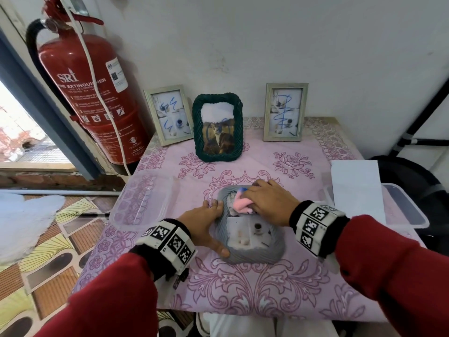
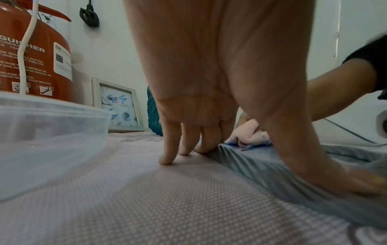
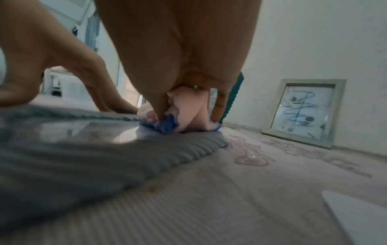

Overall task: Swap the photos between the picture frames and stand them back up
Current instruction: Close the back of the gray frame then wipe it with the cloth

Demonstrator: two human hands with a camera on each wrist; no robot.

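A grey ribbed picture frame [image 1: 255, 254] lies flat, glass up, near the table's front middle, with a photo of small objects inside. My left hand [image 1: 206, 222] braces its left edge, fingers straight on the cloth and thumb on the lower left corner. My right hand [image 1: 269, 200] grips a bunched pink cloth [image 1: 239, 204] with a blue edge and presses it on the upper glass. In the right wrist view the pink cloth [image 3: 188, 116] sits on the grey frame [image 3: 83, 157]. A green frame [image 1: 217, 127] with a cat photo and two pale frames [image 1: 168, 115] [image 1: 284, 111] stand at the back.
A red fire extinguisher [image 1: 85, 93] hangs left of the table. A clear plastic container [image 1: 141, 200] sits at the left edge. Another container [image 1: 408, 210] under a white sheet [image 1: 357, 188] sits at the right edge. The wall runs close behind the standing frames.
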